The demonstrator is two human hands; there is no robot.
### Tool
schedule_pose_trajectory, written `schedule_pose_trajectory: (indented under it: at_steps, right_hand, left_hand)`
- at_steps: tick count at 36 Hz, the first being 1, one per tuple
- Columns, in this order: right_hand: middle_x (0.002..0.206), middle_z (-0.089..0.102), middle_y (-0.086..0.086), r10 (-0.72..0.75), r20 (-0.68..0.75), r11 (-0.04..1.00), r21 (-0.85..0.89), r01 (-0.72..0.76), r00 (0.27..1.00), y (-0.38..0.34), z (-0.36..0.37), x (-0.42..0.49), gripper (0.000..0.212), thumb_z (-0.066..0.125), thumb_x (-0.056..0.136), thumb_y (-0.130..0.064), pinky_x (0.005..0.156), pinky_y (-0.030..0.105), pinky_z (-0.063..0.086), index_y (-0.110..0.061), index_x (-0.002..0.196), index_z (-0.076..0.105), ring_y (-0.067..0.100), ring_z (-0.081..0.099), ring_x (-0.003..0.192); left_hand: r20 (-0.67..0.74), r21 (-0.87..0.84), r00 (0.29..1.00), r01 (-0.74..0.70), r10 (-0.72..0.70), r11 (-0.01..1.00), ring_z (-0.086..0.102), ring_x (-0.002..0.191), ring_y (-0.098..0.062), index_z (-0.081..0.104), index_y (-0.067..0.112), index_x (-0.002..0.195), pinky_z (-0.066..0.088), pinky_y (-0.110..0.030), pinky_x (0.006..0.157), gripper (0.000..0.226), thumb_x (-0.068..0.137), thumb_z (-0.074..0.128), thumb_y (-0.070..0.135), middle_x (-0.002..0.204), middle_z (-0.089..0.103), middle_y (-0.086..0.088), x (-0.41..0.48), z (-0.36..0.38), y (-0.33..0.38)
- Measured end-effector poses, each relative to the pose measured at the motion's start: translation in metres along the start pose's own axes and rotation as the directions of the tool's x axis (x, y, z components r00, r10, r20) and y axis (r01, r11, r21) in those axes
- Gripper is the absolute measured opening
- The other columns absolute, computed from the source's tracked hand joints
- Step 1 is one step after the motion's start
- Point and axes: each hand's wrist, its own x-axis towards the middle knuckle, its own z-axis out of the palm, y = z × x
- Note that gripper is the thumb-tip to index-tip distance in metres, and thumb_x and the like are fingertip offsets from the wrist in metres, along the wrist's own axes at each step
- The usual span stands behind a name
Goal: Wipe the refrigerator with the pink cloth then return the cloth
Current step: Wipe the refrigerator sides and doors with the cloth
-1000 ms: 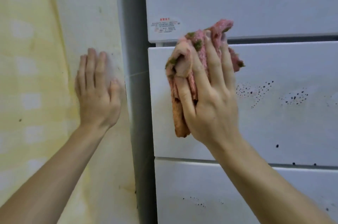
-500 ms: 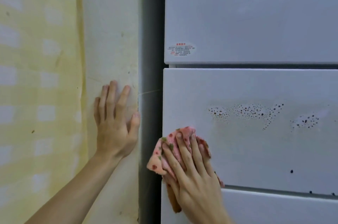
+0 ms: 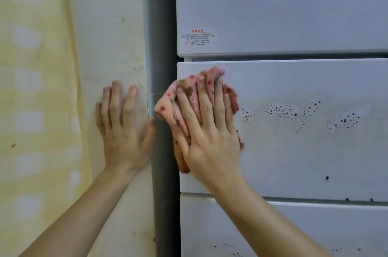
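Observation:
The white refrigerator (image 3: pixel 294 151) fills the right of the view, with three stacked door fronts. My right hand (image 3: pixel 207 133) presses the bunched pink cloth (image 3: pixel 168 107), dotted red and green, flat against the left end of the middle door front. Clusters of dark specks (image 3: pixel 283 112) mark that front to the right of the cloth. My left hand (image 3: pixel 123 128) lies flat with fingers spread on the pale wall beside the refrigerator, holding nothing.
A grey vertical strip (image 3: pixel 161 47) runs between the wall and the refrigerator doors. A yellowish checked sheet (image 3: pixel 35 110) hangs on the wall at the left. A small red-lettered label (image 3: pixel 198 37) sits on the upper door's lower left corner.
My right hand has carried the cloth down to the middle front's lower left corner and back up near its top edge. My left hand has stayed on the wall.

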Motion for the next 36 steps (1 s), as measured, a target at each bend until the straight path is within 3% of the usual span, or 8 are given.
schedule_pose_trajectory:
  at_steps: [6, 10, 17, 21, 24, 29, 33, 36]
  right_hand:
    - [0.171, 0.024, 0.016, -0.116, 0.138, 0.993, -0.006, 0.118, 0.984, 0.004, -0.008, -0.063, 0.064, 0.055, 0.107, -0.045, 0.131, 0.051, 0.017, -0.019, 0.163, 0.036, 0.038, 0.017, 0.160]
    - [0.170, 0.028, 0.012, -0.213, 0.141, 0.977, 0.028, 0.212, 0.967, 0.024, -0.013, -0.059, 0.056, 0.048, 0.111, -0.041, 0.131, 0.047, 0.017, -0.019, 0.161, 0.039, 0.035, 0.020, 0.160]
    - [0.169, 0.024, 0.024, 0.004, -0.019, 1.000, -0.022, -0.004, 1.000, 0.039, -0.014, 0.029, 0.060, 0.045, 0.113, -0.039, 0.131, 0.053, 0.012, -0.006, 0.162, 0.033, 0.044, 0.017, 0.159]
    - [0.169, 0.022, 0.024, 0.096, -0.047, 0.995, -0.022, -0.097, 0.994, 0.025, -0.008, 0.023, 0.060, 0.045, 0.113, -0.040, 0.131, 0.054, 0.013, -0.008, 0.163, 0.032, 0.045, 0.015, 0.159]
    - [0.169, 0.023, 0.023, 0.010, 0.002, 1.000, 0.011, -0.010, 1.000, 0.018, -0.010, -0.014, 0.060, 0.049, 0.111, -0.040, 0.131, 0.053, 0.012, -0.011, 0.162, 0.035, 0.044, 0.015, 0.159]
    - [0.172, 0.022, 0.017, -0.193, 0.203, 0.980, 0.000, 0.197, 0.960, 0.034, -0.024, -0.069, 0.059, 0.045, 0.111, -0.046, 0.132, 0.050, 0.013, -0.024, 0.164, 0.033, 0.039, 0.013, 0.161]
    - [0.168, 0.034, 0.009, -0.349, 0.201, 0.937, 0.085, 0.339, 0.915, 0.067, -0.037, -0.066, 0.055, 0.054, 0.108, -0.042, 0.130, 0.046, 0.024, -0.023, 0.159, 0.044, 0.030, 0.022, 0.160]
    - [0.168, 0.034, 0.010, -0.331, 0.183, 0.944, 0.066, 0.324, 0.926, 0.084, -0.042, -0.052, 0.052, 0.050, 0.111, -0.037, 0.130, 0.047, 0.023, -0.019, 0.159, 0.044, 0.030, 0.023, 0.160]
  left_hand:
    - [0.015, -0.018, 1.000, 0.007, -0.006, 1.000, 0.014, 0.161, -0.032, 0.030, 0.015, 0.163, 0.013, -0.059, 0.127, 0.069, 0.099, 0.045, 0.038, 0.172, 0.020, -0.011, 0.001, -0.005, 0.007]
    - [0.011, -0.016, 0.999, -0.045, 0.046, 0.999, 0.016, 0.160, -0.031, 0.033, 0.012, 0.161, 0.012, -0.055, 0.128, 0.069, 0.098, 0.047, 0.035, 0.172, 0.022, -0.011, 0.007, -0.009, 0.006]
    - [0.006, -0.041, 0.998, -0.059, 0.060, 0.997, 0.018, 0.159, -0.033, 0.036, 0.007, 0.157, 0.012, -0.052, 0.129, 0.068, 0.094, 0.051, 0.030, 0.170, 0.025, -0.015, 0.010, -0.010, 0.007]
    - [0.024, -0.072, 1.000, -0.014, 0.015, 0.997, 0.013, 0.161, -0.031, 0.032, 0.005, 0.159, 0.009, -0.050, 0.130, 0.068, 0.096, 0.048, 0.025, 0.172, 0.020, -0.014, 0.008, -0.008, 0.015]
    - [0.029, -0.094, 1.000, 0.005, -0.002, 0.996, 0.012, 0.161, -0.032, 0.030, 0.004, 0.159, 0.009, -0.051, 0.130, 0.069, 0.095, 0.046, 0.023, 0.172, 0.019, -0.014, 0.006, -0.006, 0.020]
    - [0.046, -0.100, 0.999, 0.007, -0.003, 0.995, 0.011, 0.161, -0.030, 0.028, 0.005, 0.161, 0.009, -0.054, 0.129, 0.070, 0.095, 0.046, 0.021, 0.172, 0.018, -0.012, 0.006, -0.009, 0.022]
    - [0.053, -0.105, 0.999, 0.013, -0.008, 0.994, 0.009, 0.162, -0.027, 0.026, 0.007, 0.162, 0.007, -0.052, 0.129, 0.068, 0.097, 0.043, 0.020, 0.173, 0.017, -0.010, 0.007, -0.010, 0.021]
    - [0.051, -0.100, 0.999, 0.010, -0.005, 0.995, 0.010, 0.162, -0.027, 0.026, 0.007, 0.162, 0.008, -0.053, 0.129, 0.066, 0.100, 0.041, 0.022, 0.173, 0.018, -0.010, 0.007, -0.010, 0.021]
